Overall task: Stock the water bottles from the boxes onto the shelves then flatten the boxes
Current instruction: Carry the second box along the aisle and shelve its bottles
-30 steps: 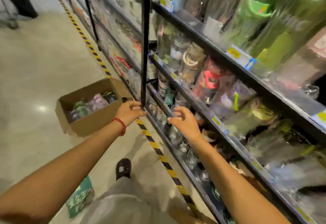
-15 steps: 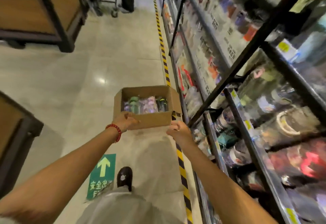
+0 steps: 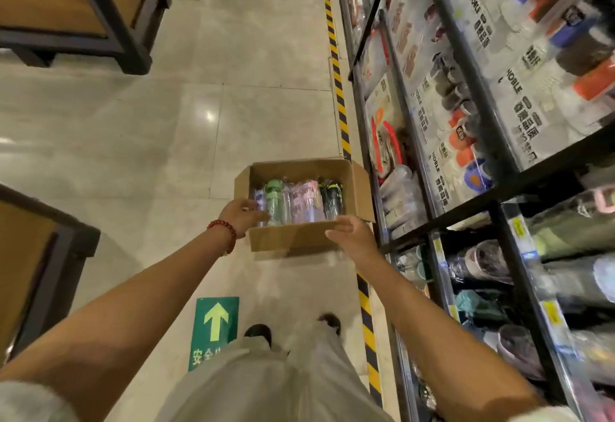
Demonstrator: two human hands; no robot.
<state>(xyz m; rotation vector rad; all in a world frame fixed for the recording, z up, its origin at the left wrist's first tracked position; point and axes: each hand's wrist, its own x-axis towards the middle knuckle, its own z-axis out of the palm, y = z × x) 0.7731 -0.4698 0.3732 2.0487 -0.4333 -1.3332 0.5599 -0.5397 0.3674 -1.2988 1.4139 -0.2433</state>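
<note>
An open cardboard box (image 3: 289, 238) stands on the floor beside the shelves (image 3: 467, 213). Inside it lie several wrapped water bottles (image 3: 301, 200), one green-capped, some pink, one black. My left hand (image 3: 240, 214), with a red bead bracelet at the wrist, reaches over the box's near left corner, its relaxed fingers at the leftmost bottles. My right hand (image 3: 350, 232) hovers at the near right corner with fingers extended and holds nothing. The shelves on the right carry more wrapped bottles and cups.
A yellow-and-black hazard stripe (image 3: 337, 82) runs along the shelf base. Wooden display stands (image 3: 83, 5) sit at the left, another at the near left (image 3: 40, 255). A green arrow sticker (image 3: 216, 325) lies by my feet. A cart's wheels show far up the aisle.
I turned from the shelves toward the aisle and walked up to the box. Both hands left the shelf area and now reach the box's near edge.
</note>
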